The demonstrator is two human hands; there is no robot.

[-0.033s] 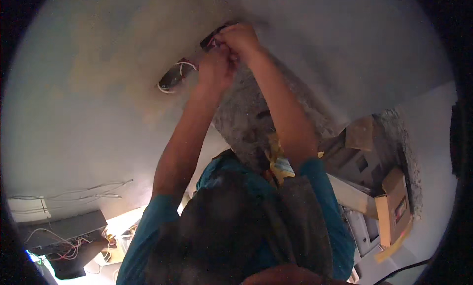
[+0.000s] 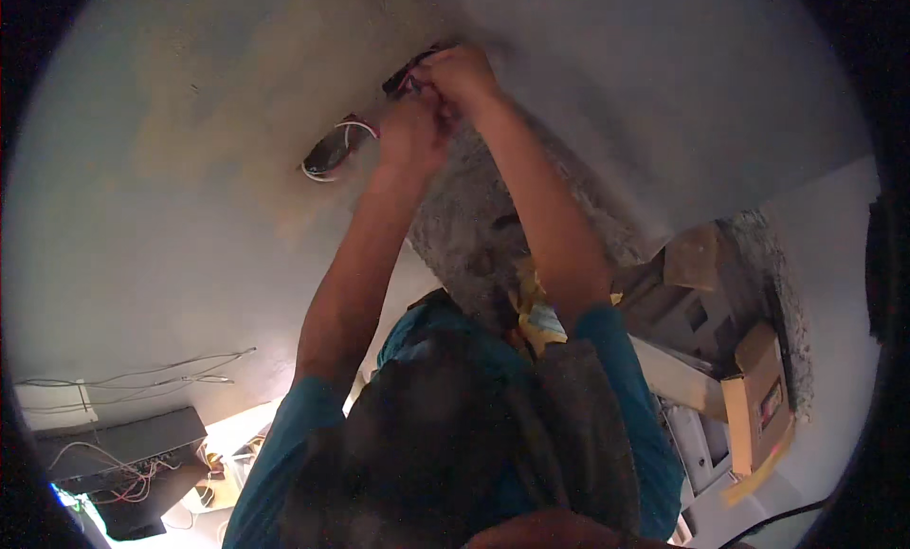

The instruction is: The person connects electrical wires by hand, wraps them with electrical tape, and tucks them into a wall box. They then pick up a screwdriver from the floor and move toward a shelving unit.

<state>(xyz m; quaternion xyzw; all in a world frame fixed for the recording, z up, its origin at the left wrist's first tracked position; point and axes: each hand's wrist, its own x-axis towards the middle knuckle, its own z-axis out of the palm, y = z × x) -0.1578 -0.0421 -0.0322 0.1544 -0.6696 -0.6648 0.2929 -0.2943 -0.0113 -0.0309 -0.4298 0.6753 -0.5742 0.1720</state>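
Both my arms reach up to a pale wall, with my hands close together at a dark wall box [image 2: 395, 82] set into it. My left hand [image 2: 411, 132] is closed just below the box, its fingertips bunched around thin reddish wires [image 2: 413, 81]. Against the box's right end, my right hand [image 2: 460, 78] is also closed, pinching at the same wires. Fingers and shadow hide most of the wire ends. To the lower left of that box, a second wall opening [image 2: 327, 153] shows a looped white wire [image 2: 352, 125] coming out.
Bare rough wall [image 2: 464, 198] shows below my hands. At lower right stand an open cardboard box [image 2: 755, 402], grey plastic parts and a yellow packet [image 2: 543, 321]. A dark shelf [image 2: 123, 440] with tangled wires is at lower left; thin cables [image 2: 152, 380] run above it.
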